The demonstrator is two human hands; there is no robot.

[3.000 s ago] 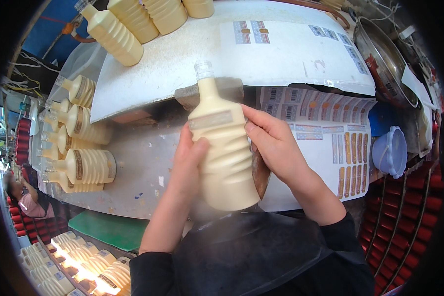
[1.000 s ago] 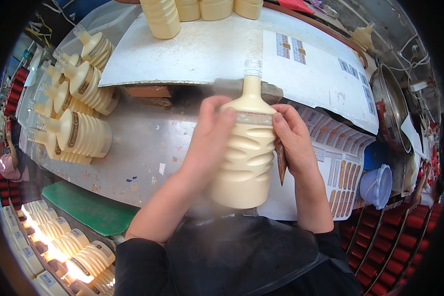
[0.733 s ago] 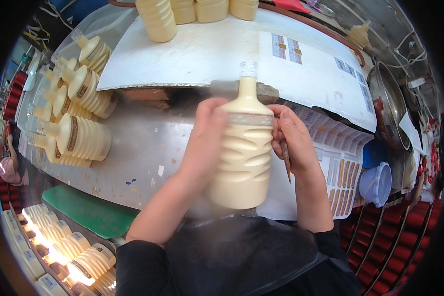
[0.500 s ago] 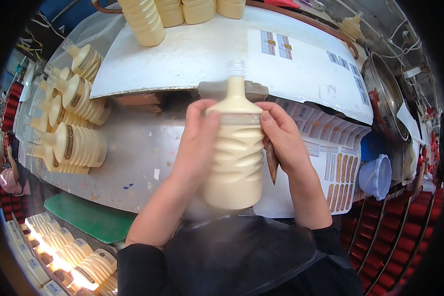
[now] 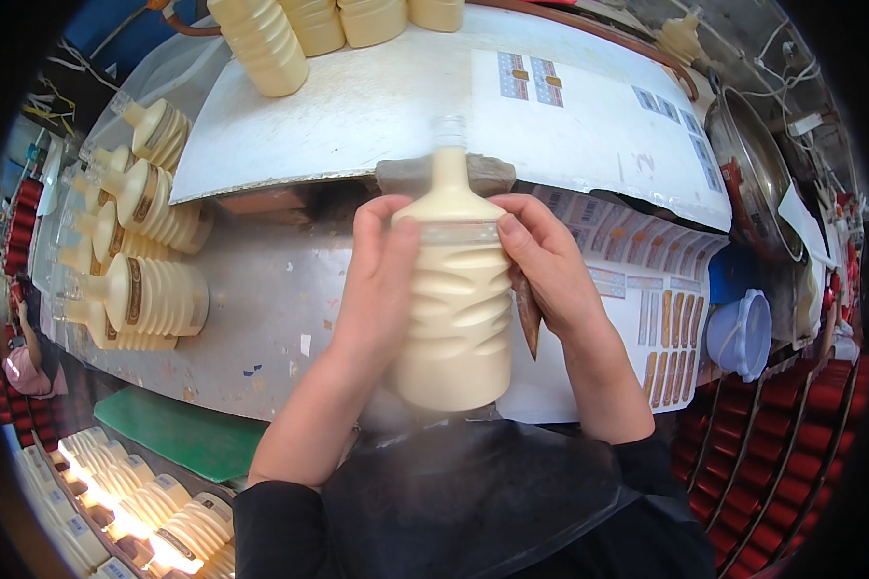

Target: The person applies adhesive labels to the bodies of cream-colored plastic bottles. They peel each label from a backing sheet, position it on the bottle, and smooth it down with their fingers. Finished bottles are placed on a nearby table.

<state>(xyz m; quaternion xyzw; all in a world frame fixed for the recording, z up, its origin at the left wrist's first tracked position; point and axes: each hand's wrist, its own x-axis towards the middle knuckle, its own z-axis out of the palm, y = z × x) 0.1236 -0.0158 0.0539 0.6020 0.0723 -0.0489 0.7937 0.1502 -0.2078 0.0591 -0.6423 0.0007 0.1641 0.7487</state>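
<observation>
A cream-coloured bottle (image 5: 454, 333) with a wavy body and clear threaded neck lies in front of me, its neck pointing away. My left hand (image 5: 380, 265) grips its left shoulder, thumb on top. On the opposite shoulder, my right hand (image 5: 550, 261) has its thumb pressed at the end of a pale, silvery label strip (image 5: 449, 233) that runs across the bottle. Under the right palm sticks out a brown, pointed, flat tool (image 5: 526, 314); its upper end is hidden by the fingers. A grey block (image 5: 492, 175) lies beneath the bottle's neck.
Several labelled bottles (image 5: 164, 294) lie stacked at the left; others (image 5: 261, 48) stand on the raised white board (image 5: 377, 106). Label sheets (image 5: 661, 318) lie to the right, near a lilac bucket (image 5: 741, 336) and metal pan (image 5: 753, 183). More bottles (image 5: 193, 526) fill the lower left.
The view has shifted slightly, so the surroundings sit a little differently. Both hands keep the same hold on the bottle, and the thumbs remain at the label strip.
</observation>
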